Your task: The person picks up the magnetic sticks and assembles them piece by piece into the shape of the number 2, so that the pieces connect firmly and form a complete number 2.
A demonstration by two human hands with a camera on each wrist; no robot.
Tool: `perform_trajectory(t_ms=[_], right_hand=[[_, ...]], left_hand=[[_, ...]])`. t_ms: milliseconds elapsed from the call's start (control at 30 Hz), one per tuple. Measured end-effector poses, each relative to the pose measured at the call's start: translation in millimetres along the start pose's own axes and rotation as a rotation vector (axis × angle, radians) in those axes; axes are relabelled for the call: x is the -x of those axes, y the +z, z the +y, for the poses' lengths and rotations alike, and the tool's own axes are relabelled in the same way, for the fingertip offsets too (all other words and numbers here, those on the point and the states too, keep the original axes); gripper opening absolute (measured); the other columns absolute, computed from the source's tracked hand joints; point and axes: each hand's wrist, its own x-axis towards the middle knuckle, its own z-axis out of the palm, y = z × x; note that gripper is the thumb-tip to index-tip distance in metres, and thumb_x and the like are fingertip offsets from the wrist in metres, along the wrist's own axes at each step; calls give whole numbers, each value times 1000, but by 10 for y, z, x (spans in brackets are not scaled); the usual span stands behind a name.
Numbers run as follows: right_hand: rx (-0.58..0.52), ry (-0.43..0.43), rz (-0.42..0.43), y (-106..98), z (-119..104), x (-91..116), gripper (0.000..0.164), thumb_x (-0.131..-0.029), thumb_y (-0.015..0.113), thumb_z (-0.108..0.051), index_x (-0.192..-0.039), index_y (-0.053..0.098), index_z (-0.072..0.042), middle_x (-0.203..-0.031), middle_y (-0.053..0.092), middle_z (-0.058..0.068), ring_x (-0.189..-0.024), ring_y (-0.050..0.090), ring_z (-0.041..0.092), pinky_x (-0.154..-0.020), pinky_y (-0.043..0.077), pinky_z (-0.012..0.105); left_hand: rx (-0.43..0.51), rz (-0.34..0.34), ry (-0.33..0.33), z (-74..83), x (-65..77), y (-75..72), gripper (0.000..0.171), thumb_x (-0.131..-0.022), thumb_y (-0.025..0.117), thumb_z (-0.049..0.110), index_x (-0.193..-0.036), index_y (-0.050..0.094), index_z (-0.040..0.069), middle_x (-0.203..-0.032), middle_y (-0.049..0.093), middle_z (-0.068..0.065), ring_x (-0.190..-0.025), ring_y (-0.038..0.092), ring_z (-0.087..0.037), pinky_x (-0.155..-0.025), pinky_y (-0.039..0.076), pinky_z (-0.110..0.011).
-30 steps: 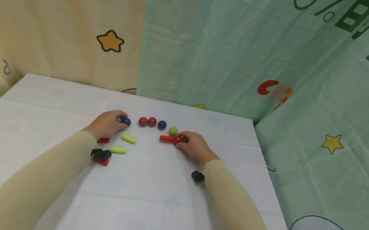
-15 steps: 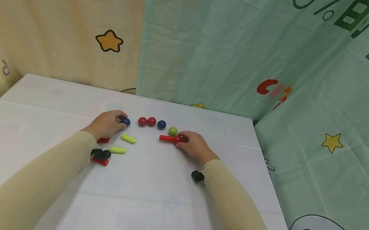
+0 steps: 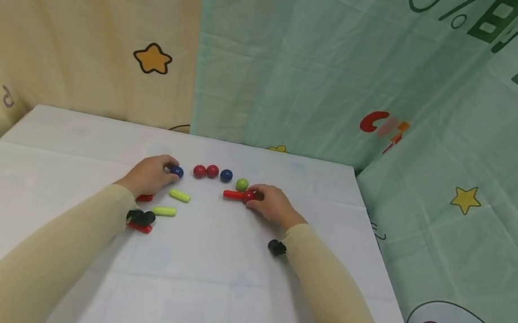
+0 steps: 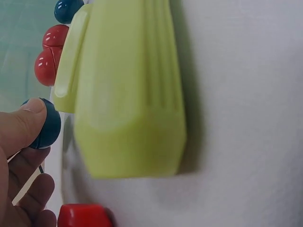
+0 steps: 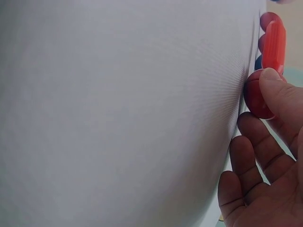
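Note:
On the white table, my left hand (image 3: pixel 148 175) pinches a blue ball (image 3: pixel 177 172) between thumb and fingers; the left wrist view shows the thumb on the blue ball (image 4: pixel 49 125). My right hand (image 3: pixel 274 205) pinches a red ball (image 3: pixel 247 197) at the table's right middle. A ridged red stick (image 3: pixel 232 195) lies end-on to that ball, pointing left; whether the two are joined cannot be told. Just behind them sits a light green ball (image 3: pixel 242 184). Between the hands, toward the back, are two red balls (image 3: pixel 199 171) side by side and another blue ball (image 3: pixel 226 175).
Two light green sticks (image 3: pixel 164 211) lie right of the left wrist; one looms large in the left wrist view. Two more red sticks, one partly under the left wrist's black device (image 3: pixel 141 217), lie nearby. Patterned cloth curtains (image 3: pixel 285 63) hang behind the table (image 3: pixel 196 288).

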Motion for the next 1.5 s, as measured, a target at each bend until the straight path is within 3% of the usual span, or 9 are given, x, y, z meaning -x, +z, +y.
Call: perform_trajectory(t_ms=[200,433,667,767,1100,1500], right_hand=[[-5,8,-4,6,4,-12,46,-98,77,-26,-142,65,-19,-130,67,3,-120,58,23,-112,51,43],[-8,1,-4,3,8,-13,46,-98,77,-25,-142,65,-18,-130,67,3,-120,58,23,-111,51,42],[-3,-2,-1,6,12,-11,45,-98,76,-26,-141,65,-18,-130,67,3,-120,58,23,-111,51,43],[-1,-5,-1,5,14,-9,45,-99,76,-27,-141,65,-18,-130,67,3,-119,58,23,-112,51,43],[-2,-11,-2,0,10,-11,45,-98,76,-27,-141,66,-18,-128,68,3,-118,59,23,-112,50,43],[-6,-15,-8,-13,0,2,43,-99,76,-27,-140,66,-18,-130,67,3,-120,58,23,-113,50,43]], left_hand=[[35,-27,7,71,48,24,49,-106,63,32,-150,51,13,-151,54,-20,-134,51,-41,-117,41,-64],[68,-42,54,171,88,95,45,-105,64,29,-147,55,14,-151,54,-18,-123,54,-35,-113,44,-57],[142,-82,17,282,105,169,46,-104,67,30,-147,55,20,-152,52,-16,-123,52,-34,-108,46,-52],[128,-88,25,323,104,206,47,-103,68,32,-147,56,20,-152,52,-15,-126,52,-35,-111,45,-55],[43,-67,153,425,62,327,43,-102,70,29,-142,61,15,-144,62,-16,-139,52,-39,-121,37,-61],[34,-74,141,590,54,475,47,-100,74,28,-142,62,13,-137,65,-14,-131,56,-35,-117,44,-59]])
